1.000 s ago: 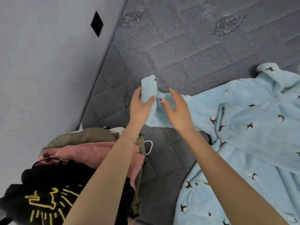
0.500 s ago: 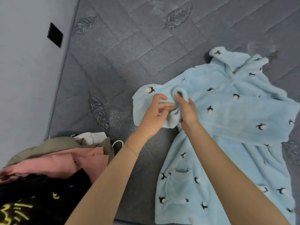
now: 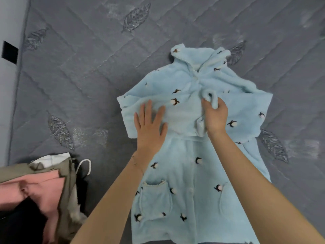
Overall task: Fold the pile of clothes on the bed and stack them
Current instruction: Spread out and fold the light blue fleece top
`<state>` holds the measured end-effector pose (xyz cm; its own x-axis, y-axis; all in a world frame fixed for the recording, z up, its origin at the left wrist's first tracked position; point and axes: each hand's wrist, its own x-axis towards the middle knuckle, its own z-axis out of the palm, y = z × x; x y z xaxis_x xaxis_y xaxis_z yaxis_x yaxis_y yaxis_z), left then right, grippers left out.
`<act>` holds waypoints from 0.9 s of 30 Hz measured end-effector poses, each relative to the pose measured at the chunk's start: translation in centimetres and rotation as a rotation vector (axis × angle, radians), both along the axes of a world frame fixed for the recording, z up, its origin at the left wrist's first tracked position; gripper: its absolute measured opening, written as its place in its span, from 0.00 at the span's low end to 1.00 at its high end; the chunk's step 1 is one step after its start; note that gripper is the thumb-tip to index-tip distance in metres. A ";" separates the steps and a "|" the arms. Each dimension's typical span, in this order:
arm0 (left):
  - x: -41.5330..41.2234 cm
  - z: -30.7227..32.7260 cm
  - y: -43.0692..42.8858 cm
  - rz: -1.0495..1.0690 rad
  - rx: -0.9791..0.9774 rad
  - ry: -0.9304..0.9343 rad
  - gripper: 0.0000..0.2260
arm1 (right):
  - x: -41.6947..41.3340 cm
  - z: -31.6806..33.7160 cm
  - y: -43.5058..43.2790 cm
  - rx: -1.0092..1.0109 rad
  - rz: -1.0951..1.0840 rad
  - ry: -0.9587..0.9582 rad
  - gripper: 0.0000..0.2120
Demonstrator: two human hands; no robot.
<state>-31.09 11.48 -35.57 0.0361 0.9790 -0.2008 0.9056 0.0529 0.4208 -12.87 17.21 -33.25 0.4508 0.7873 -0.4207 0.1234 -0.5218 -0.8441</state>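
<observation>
Left hand: the left hand (image 3: pixel 149 127) lay flat with its fingers straight and spread, its palm pressing on the sleeve (image 3: pixel 175 113) folded across the chest.
Right hand: the right hand (image 3: pixel 215 117) had its fingers curled round the rolled cuff (image 3: pixel 210 95) of that sleeve, near the middle of the chest.
Hands: 2, apart, side by side with a strip of fleece between them.
Count: 1 robe (image 3: pixel 190 173), 2 pockets (image 3: pixel 154 199), 1 pile of clothes (image 3: pixel 44 187).
Robe, look: pale blue fleece dotted with small dark-and-white motifs, front up, collar at the far end and hem at the near end, with 1 pocket on each side of the skirt.
Robe, place: it was spread on the grey quilted mattress (image 3: pixel 88 76), right of the middle. Its chest was under both hands, and both forearms crossed over the skirt.
Pile: it sat in the near left corner, well apart from the hands, with pink, olive, black and white cloth showing.
Edge: a pale wall (image 3: pixel 7 18) on the left carried 1 black square plate (image 3: pixel 9 51).
</observation>
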 end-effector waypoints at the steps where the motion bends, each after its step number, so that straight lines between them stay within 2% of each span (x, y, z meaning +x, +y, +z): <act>1: 1.3 0.0 0.2 0.002 0.019 -0.005 0.22 | 1.5 0.1 0.3 0.016 -0.029 -0.018 0.11; 7: 7.2 -1.1 1.0 0.063 0.035 0.013 0.23 | 11.2 -0.5 1.0 0.028 -0.131 -0.083 0.06; 10: 7.9 -2.5 0.9 0.073 -0.056 0.128 0.28 | 14.7 -1.7 0.7 -0.066 -0.078 -0.019 0.11; 12: 7.7 -3.2 0.9 0.078 -0.104 0.168 0.32 | 16.2 -2.6 0.2 -0.106 -0.063 -0.040 0.08; 14: 7.6 -3.6 0.8 0.056 -0.108 0.195 0.34 | 17.1 -3.2 -0.3 -0.106 -0.035 -0.138 0.03; 15: 7.6 -3.7 0.6 0.032 -0.103 0.216 0.34 | 17.2 -3.3 -0.5 -0.112 -0.009 -0.187 0.04; 18: 7.9 -4.0 0.0 -0.054 -0.122 0.315 0.34 | 16.7 -3.2 -1.1 -0.081 0.115 -0.398 0.21; 19: 8.1 -4.1 -0.1 -0.065 -0.141 0.336 0.34 | 16.1 -3.0 -1.4 -0.026 0.183 -0.519 0.24; 21: 8.3 -4.1 0.0 -0.067 -0.177 0.350 0.33 | 14.8 -2.3 -2.0 0.115 0.344 -0.716 0.25; 24: 8.4 -3.2 0.0 -0.063 -0.169 0.333 0.32 | 13.2 -1.7 -2.8 0.222 0.511 -0.767 0.21; 27: 8.1 -2.0 -1.3 -0.063 -0.038 0.267 0.30 | 12.1 -1.3 -4.4 0.209 0.621 -0.772 0.24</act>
<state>-22.96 10.18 -37.61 0.0376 0.9681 -0.2478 0.9862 0.0040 0.1653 -0.74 12.83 -34.59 0.0267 0.9995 -0.0139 0.8734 -0.0301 -0.4860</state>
